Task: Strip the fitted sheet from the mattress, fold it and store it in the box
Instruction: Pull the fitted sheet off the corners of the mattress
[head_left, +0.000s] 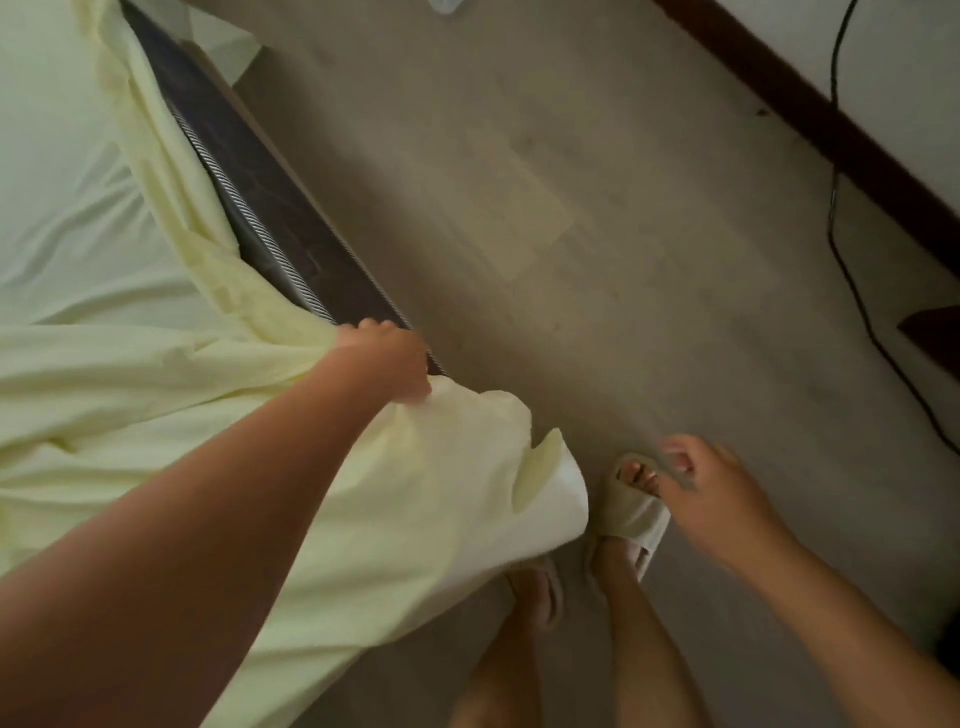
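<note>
Sheet (130, 395), pale yellow, lies bunched across the bed from 7 to 11 o'clock, peeled off the side of the dark mattress (291, 234). Left hand (387, 358), near centre, grips its edge, fingers curled into the cloth. Right hand (717, 493), at 4 o'clock, hangs over the floor (571, 208), fingers loosely curled, holding nothing.
</note>
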